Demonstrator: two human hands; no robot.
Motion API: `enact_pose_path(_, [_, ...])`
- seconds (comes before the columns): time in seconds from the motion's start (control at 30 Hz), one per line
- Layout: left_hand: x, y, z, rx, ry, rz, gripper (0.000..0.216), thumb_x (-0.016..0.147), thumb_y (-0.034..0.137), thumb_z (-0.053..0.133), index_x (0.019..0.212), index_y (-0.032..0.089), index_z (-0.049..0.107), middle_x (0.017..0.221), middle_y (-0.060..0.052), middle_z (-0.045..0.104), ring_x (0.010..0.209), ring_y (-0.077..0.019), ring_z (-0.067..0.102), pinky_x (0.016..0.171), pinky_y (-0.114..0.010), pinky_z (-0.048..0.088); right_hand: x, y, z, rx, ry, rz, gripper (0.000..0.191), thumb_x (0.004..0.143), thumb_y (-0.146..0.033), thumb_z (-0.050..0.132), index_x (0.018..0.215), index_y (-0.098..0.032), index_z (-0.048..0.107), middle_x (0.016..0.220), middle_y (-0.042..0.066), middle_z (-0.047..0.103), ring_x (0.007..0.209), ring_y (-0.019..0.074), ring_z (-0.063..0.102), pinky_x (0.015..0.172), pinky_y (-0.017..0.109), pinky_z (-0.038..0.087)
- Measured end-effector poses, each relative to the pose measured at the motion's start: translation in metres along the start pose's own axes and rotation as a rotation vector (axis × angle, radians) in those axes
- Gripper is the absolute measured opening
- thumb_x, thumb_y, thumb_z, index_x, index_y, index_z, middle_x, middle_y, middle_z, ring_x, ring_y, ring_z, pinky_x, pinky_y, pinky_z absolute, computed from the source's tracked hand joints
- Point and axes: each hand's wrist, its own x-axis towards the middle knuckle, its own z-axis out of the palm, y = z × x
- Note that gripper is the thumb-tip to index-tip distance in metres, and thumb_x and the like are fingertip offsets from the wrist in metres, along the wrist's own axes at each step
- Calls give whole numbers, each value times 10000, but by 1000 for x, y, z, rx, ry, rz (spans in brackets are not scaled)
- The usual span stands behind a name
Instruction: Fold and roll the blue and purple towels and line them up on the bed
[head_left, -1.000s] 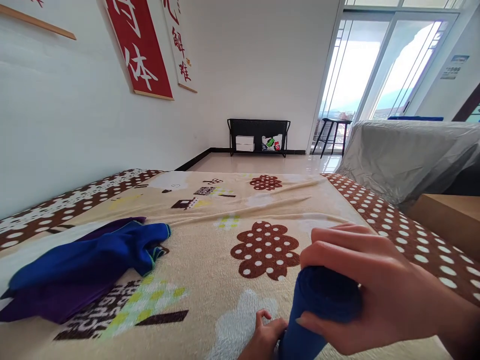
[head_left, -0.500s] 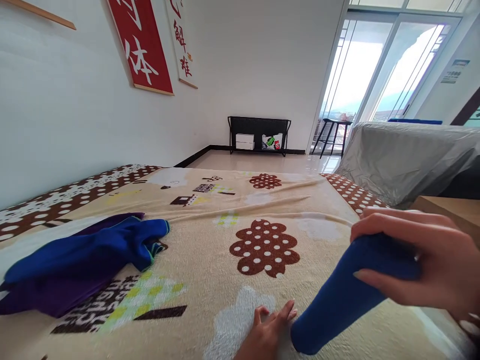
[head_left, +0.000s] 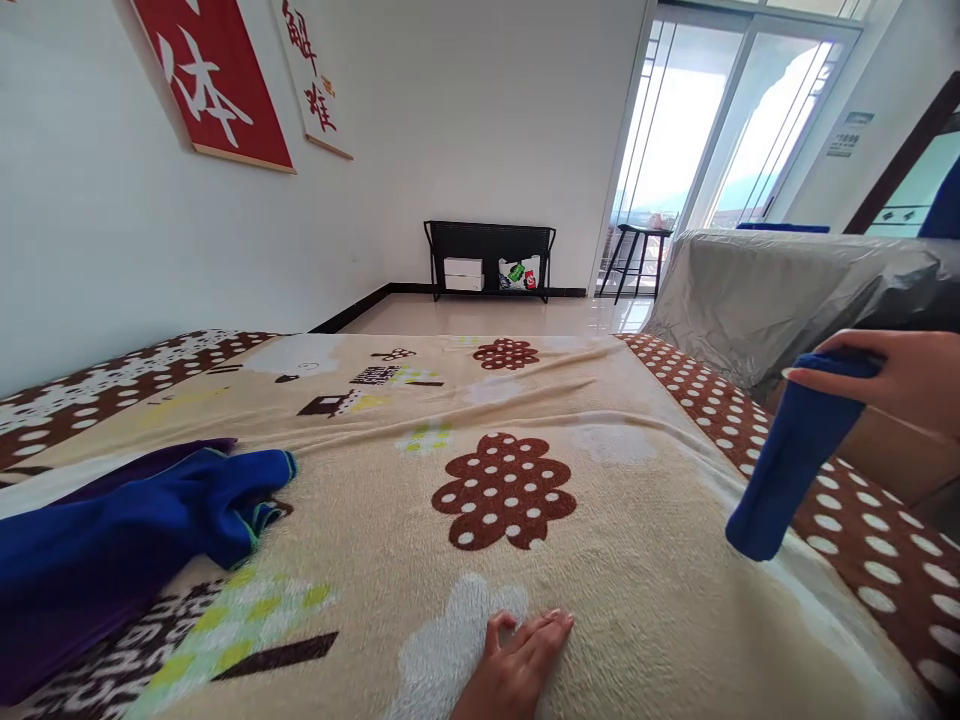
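Gripping rolled blue cloth, right hand cropped

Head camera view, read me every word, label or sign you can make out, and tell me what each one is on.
"体": white character on the red banner on the wall; the character above it is cut off.
"解" and "难": red characters on the white scroll; this reading is uncertain.
Blue-headed notice by the glass door: too small to read.
Bags on the black rack: print too small to read.

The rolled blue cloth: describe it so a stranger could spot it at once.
Start at the beige patterned blanket and go to its dotted right border. There the right hand holds the rolled blue cloth by its top, hanging. The loose blue and purple clothes lie unrolled far left.
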Motion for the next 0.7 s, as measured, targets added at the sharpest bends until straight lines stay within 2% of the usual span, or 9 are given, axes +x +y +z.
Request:
enact_pose_path(0.1, [3,-1,-9,14,-19,2,554,1040,237,339,1567,232,170,1298,-65,673,1197,-151,626,928,-279,436,40,7,22,-188,-88,25,879,601,-885,517,906,-91,739,750,101,696,669,159,531,681,336,309])
enact_pose_path(0.13, [5,-1,-14,9,-41,3,546,1040,259,351,1562,235,194,1302,-61,672,1206,-149,621,930,-273,435,50,8,30,-235,-39,36,869,679,-869,492,955,-80,731,812,123,699,728,184,546,693,345,300])
enact_pose_path(0.2, [9,1,-23,-10,-81,7,533,1040,291,362,1554,254,226,1305,-50,670,1214,-145,617,930,-263,433,62,9,49,-250,160,60,806,834,-791,436,1082,-68,690,991,169,689,874,220,565,727,352,295])
enact_pose_path(0.27, [13,2,-29,-24,-95,6,520,1043,285,355,1550,278,237,1299,-38,674,1205,-139,624,917,-254,435,60,12,71,-222,331,94,749,941,-691,361,1206,-39,616,1145,219,638,1011,239,548,791,360,294])
enact_pose_path(0.33, [14,2,-31,-35,-96,0,512,1044,285,354,1545,292,251,1296,-32,675,1198,-139,630,908,-254,439,41,17,97,-209,352,103,723,975,-626,333,1262,-3,564,1182,256,609,1063,250,532,841,371,284])
enact_pose_path(0.4, [14,2,-29,-43,-102,-10,501,1041,294,366,1534,291,282,1302,-36,670,1209,-146,625,913,-263,441,6,21,129,-207,251,63,684,952,-605,394,1226,-11,592,1107,242,640,996,250,554,824,371,290])
enact_pose_path(0.5, [13,1,-26,-32,-97,4,463,1042,282,361,1504,267,348,1311,-33,663,1223,-144,615,913,-268,442,-65,23,181,-187,108,-10,511,888,-551,496,1015,-88,671,868,151,675,803,232,567,743,345,313])
enact_pose_path(0.57, [14,2,-25,-6,-68,30,433,1044,261,349,1475,257,397,1294,-24,674,1201,-134,628,896,-262,446,-108,24,209,-175,75,-35,385,865,-484,516,922,-131,658,799,118,662,747,235,559,713,337,326])
enact_pose_path(0.7, [17,4,-31,16,-17,47,407,1039,228,357,1431,248,465,1269,-31,691,1179,-127,639,899,-246,446,-150,35,234,-162,63,-78,353,866,-494,511,946,-167,620,815,108,656,739,251,561,695,348,357])
